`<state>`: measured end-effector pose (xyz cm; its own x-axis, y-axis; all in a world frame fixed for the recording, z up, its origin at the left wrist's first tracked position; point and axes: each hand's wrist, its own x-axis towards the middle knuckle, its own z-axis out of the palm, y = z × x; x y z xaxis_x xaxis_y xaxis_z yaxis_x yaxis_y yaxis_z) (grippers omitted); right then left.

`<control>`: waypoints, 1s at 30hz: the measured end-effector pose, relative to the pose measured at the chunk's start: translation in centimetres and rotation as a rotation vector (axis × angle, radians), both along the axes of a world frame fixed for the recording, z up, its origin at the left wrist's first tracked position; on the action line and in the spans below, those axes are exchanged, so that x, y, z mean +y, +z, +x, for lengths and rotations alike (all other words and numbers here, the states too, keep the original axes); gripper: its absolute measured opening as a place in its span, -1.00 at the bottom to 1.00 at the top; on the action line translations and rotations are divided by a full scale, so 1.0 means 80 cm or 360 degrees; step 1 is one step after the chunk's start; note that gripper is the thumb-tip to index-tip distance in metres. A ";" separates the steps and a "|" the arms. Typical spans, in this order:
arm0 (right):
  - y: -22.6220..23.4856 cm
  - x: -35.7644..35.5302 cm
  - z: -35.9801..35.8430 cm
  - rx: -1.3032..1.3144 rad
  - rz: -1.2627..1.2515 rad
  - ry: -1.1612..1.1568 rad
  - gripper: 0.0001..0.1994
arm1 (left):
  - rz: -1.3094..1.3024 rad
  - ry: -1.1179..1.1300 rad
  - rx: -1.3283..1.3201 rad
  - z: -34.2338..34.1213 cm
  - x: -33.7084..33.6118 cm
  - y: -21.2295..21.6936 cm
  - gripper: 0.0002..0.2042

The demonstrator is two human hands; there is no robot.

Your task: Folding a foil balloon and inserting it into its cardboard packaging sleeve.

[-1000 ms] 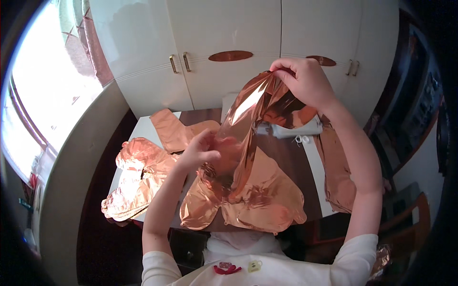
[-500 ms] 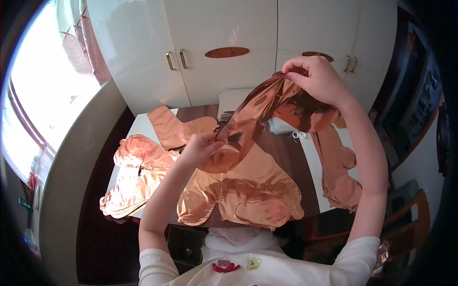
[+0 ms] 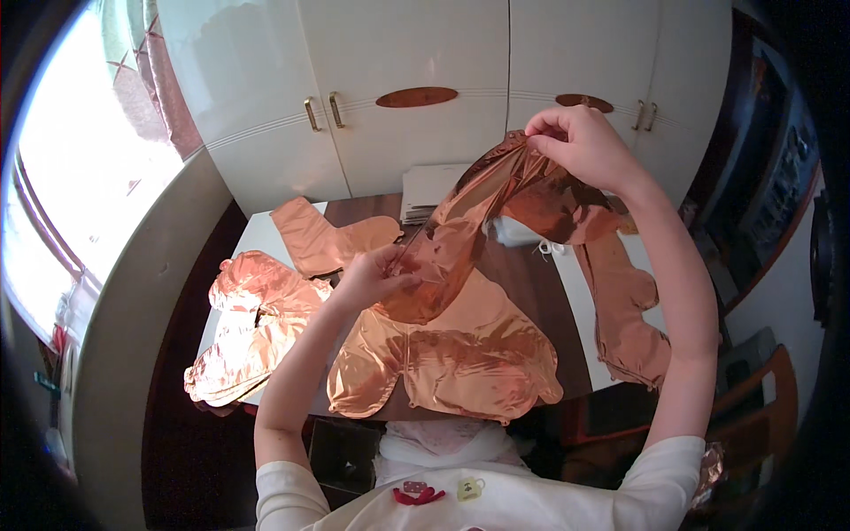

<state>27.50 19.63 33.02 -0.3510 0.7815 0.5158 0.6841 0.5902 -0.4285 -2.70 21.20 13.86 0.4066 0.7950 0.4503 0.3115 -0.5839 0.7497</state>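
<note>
I hold up a crumpled, shiny copper-coloured foil balloon (image 3: 447,243), uninflated, over the table. My right hand (image 3: 580,146) pinches its gathered upper end between thumb and fingers, raised at the right. Lower and to the left, my left hand (image 3: 372,279) is closed on the balloon's lower left edge. From the right hand, a wide part of the foil (image 3: 562,208) hangs to the right. Directly beneath lies a flat foil balloon (image 3: 474,372) with rounded lobes, reaching the table's near edge.
More flat copper foil pieces lie around: a bent one (image 3: 323,243) at the back left, a brightly lit pile (image 3: 252,332) at left, another (image 3: 624,310) at right. A pale stack (image 3: 429,190) and white string (image 3: 551,249) sit farther back. A wooden chair (image 3: 775,407) stands at right.
The held balloon's lower part has shifted and creased differently near my left hand, whose fingers have moved slightly. My right hand keeps its pinch at nearly the same spot.
</note>
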 end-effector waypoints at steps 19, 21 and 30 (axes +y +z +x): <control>0.004 -0.004 0.015 -0.0143 -0.0010 -0.0037 -0.85 | -0.0027 0.0130 0.0302 0.008 -0.010 0.014 -0.77; 0.003 -0.003 0.016 -0.0151 -0.0029 -0.0042 -0.84 | 0.0019 0.0167 0.0341 0.007 -0.008 0.014 -0.78; -0.003 0.003 0.019 -0.0133 -0.0069 -0.0015 -0.84 | 0.0067 0.0195 0.0245 0.001 -0.005 0.010 -0.85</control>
<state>28.98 19.84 32.82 -0.3842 0.8058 0.4506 0.7238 0.5658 -0.3948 -2.61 20.79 14.70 0.3746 0.8246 0.4240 0.4912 -0.5643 0.6635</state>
